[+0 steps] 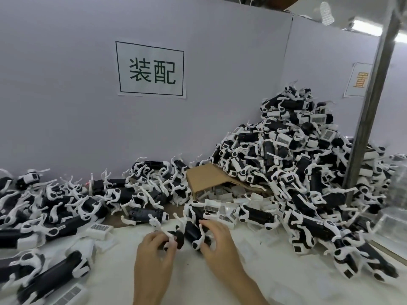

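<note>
Two-handed, gripping the toy dog (192, 231) just in front of the cardboard box (206, 178): pinching a white leg (164, 229) with the left hand (154, 253), clamping its body in the right hand (220, 241). Probably worth steadying that body, seating the leg squarely, pressing gently.

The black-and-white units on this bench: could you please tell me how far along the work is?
Done: the flat spread of units at the left looks finished, though I cannot confirm it. In hand: the left grip and right grip hold one unit. Left: the tall heap at the right, probably waiting.
</note>
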Demonstrator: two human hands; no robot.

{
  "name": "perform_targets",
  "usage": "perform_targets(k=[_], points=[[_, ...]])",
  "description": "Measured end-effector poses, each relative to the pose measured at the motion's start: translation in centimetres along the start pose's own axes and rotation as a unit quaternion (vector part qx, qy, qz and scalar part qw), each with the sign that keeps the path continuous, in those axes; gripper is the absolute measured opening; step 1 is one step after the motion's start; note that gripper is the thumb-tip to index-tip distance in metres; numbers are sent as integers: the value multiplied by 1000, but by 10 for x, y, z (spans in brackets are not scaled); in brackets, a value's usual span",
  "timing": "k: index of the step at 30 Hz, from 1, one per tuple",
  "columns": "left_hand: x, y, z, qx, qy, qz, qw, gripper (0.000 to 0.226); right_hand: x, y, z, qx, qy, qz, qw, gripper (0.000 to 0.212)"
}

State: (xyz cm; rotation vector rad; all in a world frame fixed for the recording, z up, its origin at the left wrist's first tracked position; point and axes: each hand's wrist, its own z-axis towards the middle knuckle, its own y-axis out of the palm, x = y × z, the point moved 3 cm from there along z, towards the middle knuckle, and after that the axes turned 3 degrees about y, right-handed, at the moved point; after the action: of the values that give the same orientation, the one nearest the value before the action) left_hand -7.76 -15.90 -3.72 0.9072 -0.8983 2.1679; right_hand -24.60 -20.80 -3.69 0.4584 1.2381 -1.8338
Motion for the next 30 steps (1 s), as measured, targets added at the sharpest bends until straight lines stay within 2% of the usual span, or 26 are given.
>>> perform_targets(k=[3, 6, 9, 14, 19, 22, 24, 26, 28, 30], points=[[4, -8, -1, 52, -34, -80, 995, 19, 1, 3, 1, -5, -16, -22, 1000, 53], [8, -14, 2, 68, -70, -158, 983, 19, 1, 9, 1, -21, -24, -49, 998, 58], [5, -17, 5, 67, -133, -274, 950, 26, 2, 14, 1, -13, -14, -39, 999, 64], [5, -18, 4, 53, -220, -445, 866, 25, -1, 13, 2, -6, -19, -30, 999, 65], [2, -21, 4, 43, -291, -604, 740, 21, -6, 5, -1, 34, -40, 36, 998, 56], [2, -19, 2, 44, -317, -632, 706, 21, -12, 3, -5, 18, -52, 73, 996, 46], [4, -16, 1, 16, -314, -633, 707, 25, -14, 6, -6, -4, -40, 89, 995, 47], [8, -15, 1, -25, -298, -615, 730, 31, -15, 7, -5, -7, -37, 115, 993, 44], [13, -12, -1, -75, -284, -586, 755, 33, -16, 5, -5, 12, -45, 120, 992, 36], [16, -8, -4, -115, -288, -555, 772, 32, -14, 2, -4, 42, -55, 115, 991, 36]])
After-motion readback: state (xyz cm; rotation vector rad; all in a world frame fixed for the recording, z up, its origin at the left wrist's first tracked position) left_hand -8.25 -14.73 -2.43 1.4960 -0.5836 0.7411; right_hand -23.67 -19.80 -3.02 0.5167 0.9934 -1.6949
